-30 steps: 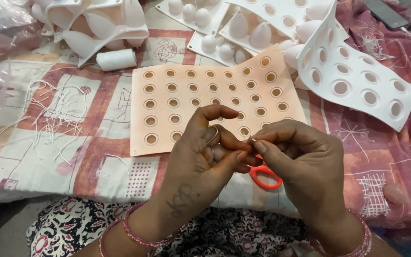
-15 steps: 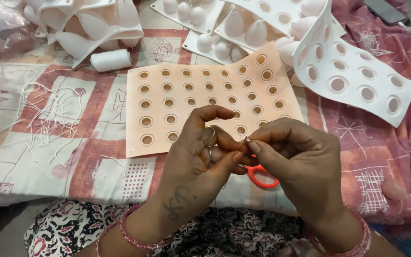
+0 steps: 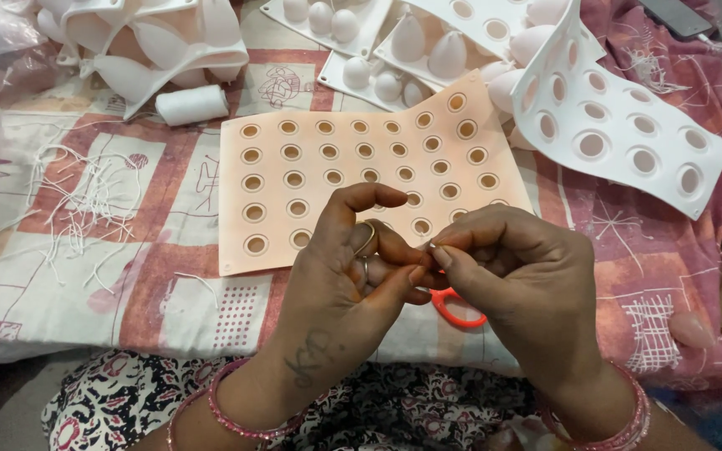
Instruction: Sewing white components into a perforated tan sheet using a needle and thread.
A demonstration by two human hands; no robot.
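A work surface covered with a patchwork-printed cloth (image 3: 85, 276) in pink, maroon and cream fills the view. At its near middle, the left hand (image 3: 353, 276) and the right hand (image 3: 528, 292) are brought together, fingertip to fingertip. Something very fine is pinched between the thumb and forefinger of each; it is too small to be identified, though a thread end is a likely judgement. An orange scissor handle (image 3: 460, 311) shows under the right hand, apparently looped on its fingers.

Just beyond the hands, a peach silicone mould sheet (image 3: 361, 167) with rows of round holes lies flat. To the far right a white perforated mould sheet (image 3: 620, 134) is curled upward. At the far edge lie white moulds with egg-shaped domes (image 3: 353, 33), and a white thread spool (image 3: 191, 104) rests on its side to the far left. Loose white thread cuttings (image 3: 77, 209) are scattered at the left.

The fine piece could slip from the pinch if either grip is eased, and would be hard to find among the scattered cuttings. The scissor blades, hidden beneath the right palm, could nick a finger or snag the cloth if the hand is turned carelessly.
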